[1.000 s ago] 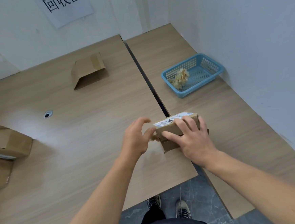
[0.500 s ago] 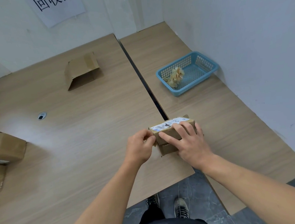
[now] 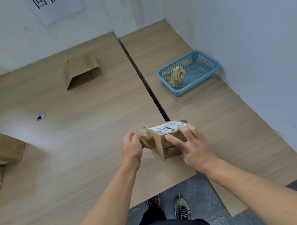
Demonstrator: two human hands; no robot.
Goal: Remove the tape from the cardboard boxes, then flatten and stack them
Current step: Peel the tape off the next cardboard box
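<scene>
1. Two pieces of writing show: a paper sign (image 3: 56,7) on the wall with large black Chinese characters, cut off by the top edge, and a white shipping label (image 3: 168,126) on the small box (image 3: 166,143), its print too small to read.
2. Both bare forearms reach forward from the bottom edge.
3. Left hand (image 3: 131,145) is curled tight, pinching a crumpled strip of tape (image 3: 146,139) at the box's left end.
4. Right hand (image 3: 191,144) lies spread over the box, fingers nearly straight, pressing on it.
5. That box sits at the near edge of the table (image 3: 74,127), over the gap between the two tabletops.
6. A blue basket (image 3: 198,83) on the right holds wadded tape (image 3: 176,76); a folded box (image 3: 81,69) lies farther back, and more boxes (image 3: 3,150) sit at the left edge.
</scene>
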